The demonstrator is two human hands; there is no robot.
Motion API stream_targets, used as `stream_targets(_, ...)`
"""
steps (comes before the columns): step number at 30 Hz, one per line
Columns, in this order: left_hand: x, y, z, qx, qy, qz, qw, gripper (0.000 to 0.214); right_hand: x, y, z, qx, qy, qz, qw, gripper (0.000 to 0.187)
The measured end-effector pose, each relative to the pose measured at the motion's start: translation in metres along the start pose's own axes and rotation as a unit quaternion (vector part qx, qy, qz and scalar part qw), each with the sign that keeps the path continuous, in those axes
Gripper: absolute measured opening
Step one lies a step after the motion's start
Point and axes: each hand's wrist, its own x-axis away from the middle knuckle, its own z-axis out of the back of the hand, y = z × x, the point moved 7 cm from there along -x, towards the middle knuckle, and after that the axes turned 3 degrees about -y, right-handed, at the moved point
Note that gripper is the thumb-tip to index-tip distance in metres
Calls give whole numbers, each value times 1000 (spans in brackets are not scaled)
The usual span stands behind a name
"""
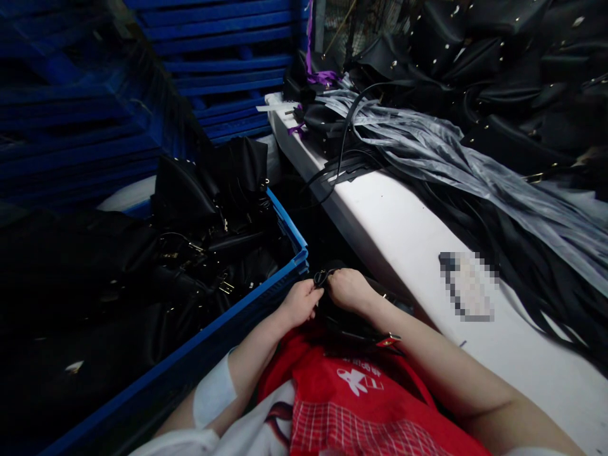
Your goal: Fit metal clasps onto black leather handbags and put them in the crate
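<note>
A black leather-like bag (349,323) with gold-coloured metal fittings lies on my lap, against the red apron. At its far edge a thin black strap (321,277) forms a small loop between my hands. My left hand (300,303) is closed, its thumb and fingers pinching the strap near the loop. Just to the right, my right hand (350,290) is also closed on the strap, knuckles upward. The fingertips of the right hand are hidden, and the dark bag shows little detail.
To my left stands a blue crate (285,266) filled with black bags (190,196). A white table (380,215) on the right carries black straps (456,215), translucent plastic strips (427,139) and a pile of black bags (513,95). Blue pallets (223,50) are stacked behind.
</note>
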Motion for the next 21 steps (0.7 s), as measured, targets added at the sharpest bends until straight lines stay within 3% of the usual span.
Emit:
stream_targets(5,4,-3,-7,-12,-17,-3,1000,23,-16,5,-10,-26,-20,-57,998,13)
stream_targets(10,8,-12,3,0,3,-6,1000,29,-11,12,-17,-103,45,-90,990,15)
stream_targets(15,10,-15,8,21,20,3,1000,35,4,5,-14,-150,119,-56,980,16)
stream_targets(21,7,-15,4,5,18,21,1000,34,13,-9,-12,-125,106,28,986,19)
